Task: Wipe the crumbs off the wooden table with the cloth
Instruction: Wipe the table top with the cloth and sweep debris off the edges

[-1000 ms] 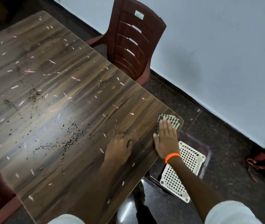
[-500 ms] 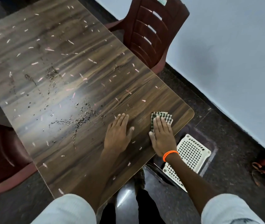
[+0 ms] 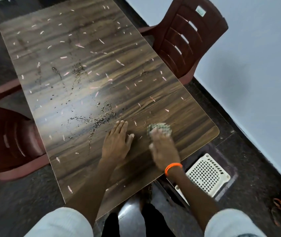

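Fingers (image 3: 158, 134) of right hand (image 3: 164, 151) laid flat and close together over the cloth (image 3: 160, 128), pressing it onto the worktop (image 3: 187, 120); blurred, so no telling whether any curl round the fabric. Cloth checked in dark and pale squares, bunched, lower right of centre in the frame, near the worktop's lower right corner but clear of the edge. Orange band (image 3: 173, 167) round the right wrist, just past the worktop's near edge. Left hand (image 3: 116, 142) flat on the wood just left of the cloth, palm down, fingers straight and together, thumb out toward the right hand, holding nothing. Between the two hands a narrow strip of bare wood with one pale fleck. Dark crumbs (image 3: 100, 119) in a ragged trail just above and left of the left fingertips, thinner trails running up toward the middle of the frame, a smaller dark patch (image 3: 78, 71) higher up. Pale slivers (image 3: 120, 62) scattered over nearly all the wood, from top edge to near edge. Maroon plastic chair (image 3: 187, 41) at upper right, tucked against the worktop's right side; another maroon chair (image 3: 6, 139) at the left edge. White perforated basket (image 3: 206, 175) on the dark floor at lower right, beside the right forearm. Pale wall (image 3: 256, 82) filling the right side. Light sleeves (image 3: 59, 223) at the bottom edge.
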